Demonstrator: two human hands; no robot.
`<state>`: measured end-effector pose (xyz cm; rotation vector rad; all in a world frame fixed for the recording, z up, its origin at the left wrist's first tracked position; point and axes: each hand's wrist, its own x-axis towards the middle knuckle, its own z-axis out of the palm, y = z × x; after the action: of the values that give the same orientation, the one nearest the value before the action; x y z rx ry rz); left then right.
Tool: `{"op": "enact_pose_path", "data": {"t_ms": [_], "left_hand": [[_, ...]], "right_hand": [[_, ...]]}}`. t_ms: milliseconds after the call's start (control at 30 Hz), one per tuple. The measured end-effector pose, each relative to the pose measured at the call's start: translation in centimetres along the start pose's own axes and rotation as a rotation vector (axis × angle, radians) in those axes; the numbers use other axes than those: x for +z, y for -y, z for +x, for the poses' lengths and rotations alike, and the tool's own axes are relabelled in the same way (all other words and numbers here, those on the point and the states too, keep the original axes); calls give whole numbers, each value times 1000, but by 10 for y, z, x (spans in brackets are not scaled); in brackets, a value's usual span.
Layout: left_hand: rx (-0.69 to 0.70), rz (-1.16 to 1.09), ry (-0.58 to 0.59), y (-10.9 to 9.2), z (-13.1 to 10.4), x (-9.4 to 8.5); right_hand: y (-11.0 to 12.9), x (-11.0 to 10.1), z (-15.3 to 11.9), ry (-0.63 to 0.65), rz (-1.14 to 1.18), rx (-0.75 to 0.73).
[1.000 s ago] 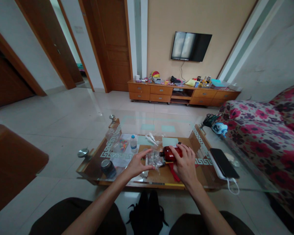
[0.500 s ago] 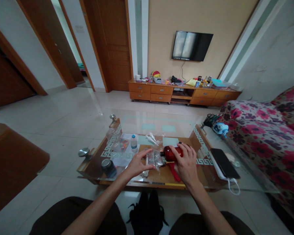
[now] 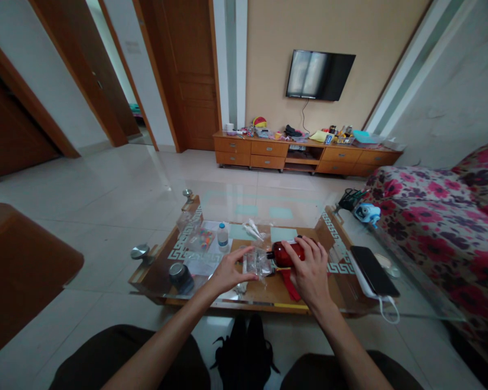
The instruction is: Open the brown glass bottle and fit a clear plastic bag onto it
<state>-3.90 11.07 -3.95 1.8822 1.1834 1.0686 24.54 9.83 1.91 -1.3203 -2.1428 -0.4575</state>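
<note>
Brown bottle (image 3: 287, 254) lies on its side on the glass surface (image 3: 398, 284), under the right hand (image 3: 310, 272), neck pointing toward the left hand. Right hand fingers curled over the bottle body, gripping it. Left hand (image 3: 226, 272) is spread, fingertips pressing a clear plastic bag (image 3: 257, 264) that sits just at the bottle's mouth, between the two hands.

Progress, as I judge it: bottle is down and secured, bag is pinned, the two are touching or nearly so (can't tell if the cap is on or off). Nothing visibly transferred or opened yet, so most of the handling looks left to do.

Left of the left hand: dark round tin (image 3: 180, 274), small white bottle with blue cap (image 3: 223, 236). Right of the right hand: black phone on a white power bank (image 3: 373, 269), well apart. Red strap (image 3: 288, 281) lies just under the right hand.

Versus 1.0 s ago: almost nothing. Both hands hold the same grips, bottle and bag unmoved; only the view drifted slightly.
</note>
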Motion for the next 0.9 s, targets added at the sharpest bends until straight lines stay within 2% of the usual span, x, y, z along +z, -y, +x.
{"op": "enact_pose_path", "data": {"t_ms": [300,600,900], "left_hand": [[1,3,1,2,-1,0],[-5,23,2,6,-1,1],[5,62,-31,3,-4,6]], "right_hand": [[0,1,-1,-3,31,6],[-1,5,-4,85,80,60],[-6,24,-12,60,283,173]]}}
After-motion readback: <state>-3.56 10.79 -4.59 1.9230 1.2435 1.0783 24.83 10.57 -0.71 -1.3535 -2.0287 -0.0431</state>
